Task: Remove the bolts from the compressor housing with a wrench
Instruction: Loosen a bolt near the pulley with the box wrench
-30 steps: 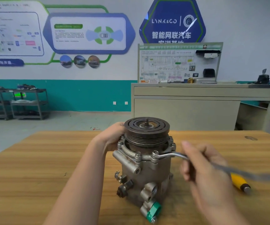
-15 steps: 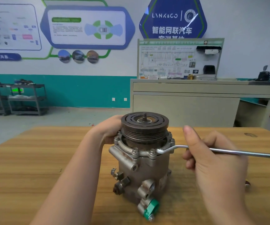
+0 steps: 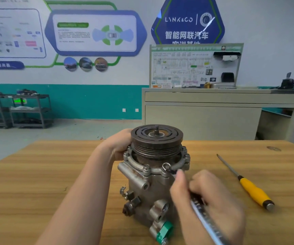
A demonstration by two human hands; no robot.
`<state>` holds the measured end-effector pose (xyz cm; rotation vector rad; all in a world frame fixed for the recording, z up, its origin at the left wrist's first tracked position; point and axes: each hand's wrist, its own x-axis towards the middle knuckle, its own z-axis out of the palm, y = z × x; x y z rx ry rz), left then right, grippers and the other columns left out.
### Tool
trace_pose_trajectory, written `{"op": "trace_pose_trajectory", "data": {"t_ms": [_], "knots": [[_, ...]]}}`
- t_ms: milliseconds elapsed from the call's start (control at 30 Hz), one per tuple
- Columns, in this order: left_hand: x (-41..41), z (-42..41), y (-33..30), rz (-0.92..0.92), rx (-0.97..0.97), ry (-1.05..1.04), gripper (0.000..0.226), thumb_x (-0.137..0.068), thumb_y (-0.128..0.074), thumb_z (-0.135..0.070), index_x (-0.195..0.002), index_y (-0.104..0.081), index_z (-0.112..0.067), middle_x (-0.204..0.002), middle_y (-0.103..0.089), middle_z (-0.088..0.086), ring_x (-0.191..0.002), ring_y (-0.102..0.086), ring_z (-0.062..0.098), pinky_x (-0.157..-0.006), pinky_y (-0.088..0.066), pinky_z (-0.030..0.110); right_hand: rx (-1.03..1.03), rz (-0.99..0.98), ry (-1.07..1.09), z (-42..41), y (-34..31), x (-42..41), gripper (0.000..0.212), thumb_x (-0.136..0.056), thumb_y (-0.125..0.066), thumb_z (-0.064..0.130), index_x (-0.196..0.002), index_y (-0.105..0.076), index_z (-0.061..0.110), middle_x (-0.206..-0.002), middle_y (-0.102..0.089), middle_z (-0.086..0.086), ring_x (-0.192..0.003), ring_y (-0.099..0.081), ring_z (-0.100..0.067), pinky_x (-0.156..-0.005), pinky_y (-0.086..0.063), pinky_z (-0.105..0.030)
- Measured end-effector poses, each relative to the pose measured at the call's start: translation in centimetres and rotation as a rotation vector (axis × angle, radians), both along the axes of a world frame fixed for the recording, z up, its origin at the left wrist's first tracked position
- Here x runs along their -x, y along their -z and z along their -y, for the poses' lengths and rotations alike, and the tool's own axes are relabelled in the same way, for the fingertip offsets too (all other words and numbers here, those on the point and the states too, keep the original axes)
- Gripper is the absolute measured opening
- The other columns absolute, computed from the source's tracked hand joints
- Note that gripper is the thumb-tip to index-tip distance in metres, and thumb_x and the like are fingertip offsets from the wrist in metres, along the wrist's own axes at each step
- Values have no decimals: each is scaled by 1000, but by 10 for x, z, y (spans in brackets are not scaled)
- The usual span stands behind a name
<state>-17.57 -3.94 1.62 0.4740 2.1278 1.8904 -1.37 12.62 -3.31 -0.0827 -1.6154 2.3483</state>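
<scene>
One compressor (image 3: 151,184) is standing upright on one wooden table (image 3: 36,174). One grooved pulley (image 3: 156,142) is sitting on top of it. Five flange bolts are showing around the housing rim, the nearest (image 3: 146,167) at the front; any behind the pulley are staying hidden. One wrench (image 3: 203,214) is lying in the right hand (image 3: 211,202); one left hand (image 3: 119,144) is gripping the far left side. One yellow-handled screwdriver (image 3: 249,186) is lying at right. Two shelving carts (image 3: 18,110) are standing far left.

The left hand (image 3: 119,145) grips the compressor (image 3: 153,175) on the desk (image 3: 36,174); the right hand (image 3: 208,200) holds the wrench (image 3: 206,218), its ring on a front bolt (image 3: 165,166).
</scene>
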Motion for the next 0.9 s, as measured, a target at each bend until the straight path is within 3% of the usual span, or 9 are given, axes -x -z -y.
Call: {"op": "trace_pose_trajectory", "data": {"t_ms": [67, 100, 167, 233, 300, 400, 567, 733, 900], "knots": [[0, 0, 3, 2, -29, 37, 20, -94, -51, -3, -81, -66, -3, -68, -70, 10, -59, -67, 17, -51, -53, 23, -49, -100, 72, -2, -12, 9, 64, -93, -48, -8, -37, -46, 23, -28, -37, 3, -28, -39, -7, -35, -27, -11], [-1, 1, 3, 6, -43, 47, 19, -94, -51, -3, -82, -66, -3, -69, -70, 11, -60, -67, 17, -52, -53, 24, 133, -186, 120, -7, -13, 11, 53, -89, -55, -4, -43, -48, 21, -35, -41, 3, -30, -35, -4, -34, -26, -13], [-1, 2, 2, 5, -62, 55, 16, -93, -52, -3, -85, -67, -2, -73, -70, 12, -62, -68, 18, -53, -54, 24, 425, -110, -14, -19, 3, 24, 28, -83, -62, 6, -61, -49, 17, -41, -40, -1, -30, -33, -6, -30, -21, -14], [0, 2, 3, 4, -68, 54, 16, -93, -52, -3, -87, -67, -2, -73, -70, 12, -63, -68, 18, -53, -54, 25, 539, 7, -138, -24, 7, 35, 20, -75, -65, 11, -68, -46, 14, -43, -39, 1, -29, -31, -4, -27, -20, -13], [0, 2, 3, 0, -59, 62, 20, -94, -51, -3, -84, -69, -3, -70, -70, 11, -60, -67, 17, -52, -53, 24, 584, -44, -151, -30, 0, 36, 22, -69, -69, 17, -68, -48, 15, -46, -42, 1, -31, -35, -4, -27, -25, -14], [-1, 1, 2, -23, -49, 51, 33, -93, -51, -1, -69, -72, -9, -66, -69, 9, -56, -66, 15, -49, -52, 23, 278, -295, -10, -36, -11, 21, 21, -65, -76, 28, -56, -57, 23, -50, -53, 0, -39, -47, -7, -34, -35, -16], [-5, -3, -2, -61, -25, -13, 26, -94, -51, -3, -74, -68, -8, -64, -70, 7, -54, -66, 13, -47, -51, 21, -347, -476, 191, -35, -25, 3, 26, -71, -79, 35, -58, -63, 20, -55, -63, -7, -46, -57, -11, -44, -45, -20], [-8, -4, -3, -49, -16, -3, 21, -95, -50, -5, -80, -65, -7, -64, -70, 7, -55, -67, 14, -47, -51, 21, -602, -579, 265, -28, -27, -8, 30, -73, -74, 40, -67, -62, 13, -56, -59, -8, -48, -53, -19, -46, -43, -28], [-11, -3, -3, -41, 6, -14, 20, -96, -50, -8, -82, -65, -6, -66, -71, 8, -57, -69, 16, -48, -52, 21, -685, -664, 300, -25, -30, -11, 20, -77, -73, 34, -69, -62, 20, -58, -58, 1, -50, -48, -5, -49, -38, -15]]}}
